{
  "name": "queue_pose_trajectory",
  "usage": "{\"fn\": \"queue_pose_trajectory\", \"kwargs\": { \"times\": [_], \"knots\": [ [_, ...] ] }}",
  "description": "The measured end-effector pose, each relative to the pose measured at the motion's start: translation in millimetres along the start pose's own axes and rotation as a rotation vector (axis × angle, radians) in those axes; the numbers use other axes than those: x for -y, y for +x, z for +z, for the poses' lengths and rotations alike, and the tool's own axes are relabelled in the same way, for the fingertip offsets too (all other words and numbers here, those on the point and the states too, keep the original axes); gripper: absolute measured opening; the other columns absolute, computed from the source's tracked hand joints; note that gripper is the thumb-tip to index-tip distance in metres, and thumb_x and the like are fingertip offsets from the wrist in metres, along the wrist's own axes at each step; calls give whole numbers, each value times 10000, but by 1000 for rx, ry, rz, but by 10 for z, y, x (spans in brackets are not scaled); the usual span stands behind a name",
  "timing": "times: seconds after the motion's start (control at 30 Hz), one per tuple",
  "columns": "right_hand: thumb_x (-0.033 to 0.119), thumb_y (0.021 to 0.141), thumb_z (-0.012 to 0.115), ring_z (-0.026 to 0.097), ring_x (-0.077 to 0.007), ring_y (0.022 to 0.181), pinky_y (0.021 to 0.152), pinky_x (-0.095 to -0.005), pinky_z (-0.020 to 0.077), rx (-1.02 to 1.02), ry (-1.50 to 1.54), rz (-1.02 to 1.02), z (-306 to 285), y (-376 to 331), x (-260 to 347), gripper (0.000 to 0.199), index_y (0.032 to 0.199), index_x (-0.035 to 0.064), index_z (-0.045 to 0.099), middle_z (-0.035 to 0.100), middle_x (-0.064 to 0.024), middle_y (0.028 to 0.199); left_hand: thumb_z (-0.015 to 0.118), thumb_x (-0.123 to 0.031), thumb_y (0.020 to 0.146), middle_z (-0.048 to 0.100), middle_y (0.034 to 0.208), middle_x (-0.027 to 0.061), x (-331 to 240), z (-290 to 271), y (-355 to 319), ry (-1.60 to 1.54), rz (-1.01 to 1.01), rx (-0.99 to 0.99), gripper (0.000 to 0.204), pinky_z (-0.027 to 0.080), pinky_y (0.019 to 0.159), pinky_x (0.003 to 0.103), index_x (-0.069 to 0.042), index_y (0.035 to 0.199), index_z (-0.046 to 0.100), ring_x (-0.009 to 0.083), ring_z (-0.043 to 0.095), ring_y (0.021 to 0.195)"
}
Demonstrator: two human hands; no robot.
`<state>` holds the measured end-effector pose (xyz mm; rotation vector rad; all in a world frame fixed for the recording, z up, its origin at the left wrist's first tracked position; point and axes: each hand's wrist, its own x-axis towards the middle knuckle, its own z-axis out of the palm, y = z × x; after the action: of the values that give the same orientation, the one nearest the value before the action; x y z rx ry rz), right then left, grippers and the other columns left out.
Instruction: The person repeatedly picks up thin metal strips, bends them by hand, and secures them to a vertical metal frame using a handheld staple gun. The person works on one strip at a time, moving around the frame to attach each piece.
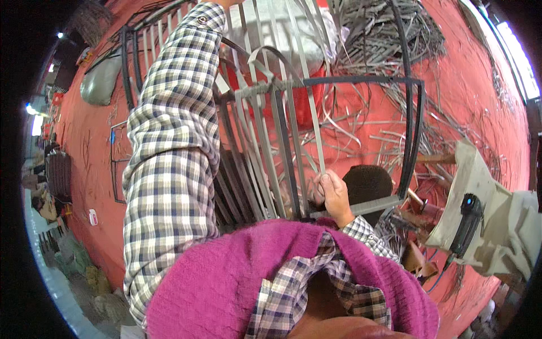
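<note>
A dark metal frame (415,130) stands in front of me with long flat grey strips running lengthwise over it. My right hand (335,198) is closed in a pinch on one grey strip (314,121), near the frame's near bar. From that hand the strip stretches away toward the far side. Strips are wound round a crossbar (259,88) in the middle, where one makes a loose loop. My left arm reaches far forward over the frame's left part. Only a bit of my left hand (227,2) shows at the top edge; its fingers are out of sight.
A heap of grey strips (389,39) lies at the far right, with loose ends scattered on the red floor (474,96). A white sack (316,28) sits beyond the crossbar. At right, beige cloth (451,198) carries a black device (467,220). A grey bundle (101,82) rests far left.
</note>
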<state>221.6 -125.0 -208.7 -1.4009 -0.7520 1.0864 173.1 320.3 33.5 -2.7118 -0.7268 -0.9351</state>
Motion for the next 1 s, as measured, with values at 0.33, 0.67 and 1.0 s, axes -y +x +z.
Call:
{"fn": "queue_pose_trajectory", "kwargs": {
  "times": [0.33,0.67,1.0],
  "knots": [
    [244,985,399,418,-73,628,579,-248,374,-53,55,28,-46,63,-171,296,868,20,553,477,1,684,594,-192,811,678,896,82,-1033,28,-918,-327,93,29,195,495,722,350,-114,964,687,214,647,788],
    [127,952,455,549,-88,737,680,-233,451,-281,-515,-235,-357,-710,-18,197,1029,-7,577,604,-69,846,691,-318,687,648,737,35,-2288,769,-2105,-351,905,578,178,427,721,396,-144,719,707,241,596,816],
    [-78,771,444,521,-169,765,717,-295,454,-107,788,288,-469,-856,-230,457,1225,-82,389,547,-193,1174,644,-255,740,651,701,46,-2597,696,-2338,-111,823,891,157,401,674,390,-106,713,684,239,620,735]
  ]
}}
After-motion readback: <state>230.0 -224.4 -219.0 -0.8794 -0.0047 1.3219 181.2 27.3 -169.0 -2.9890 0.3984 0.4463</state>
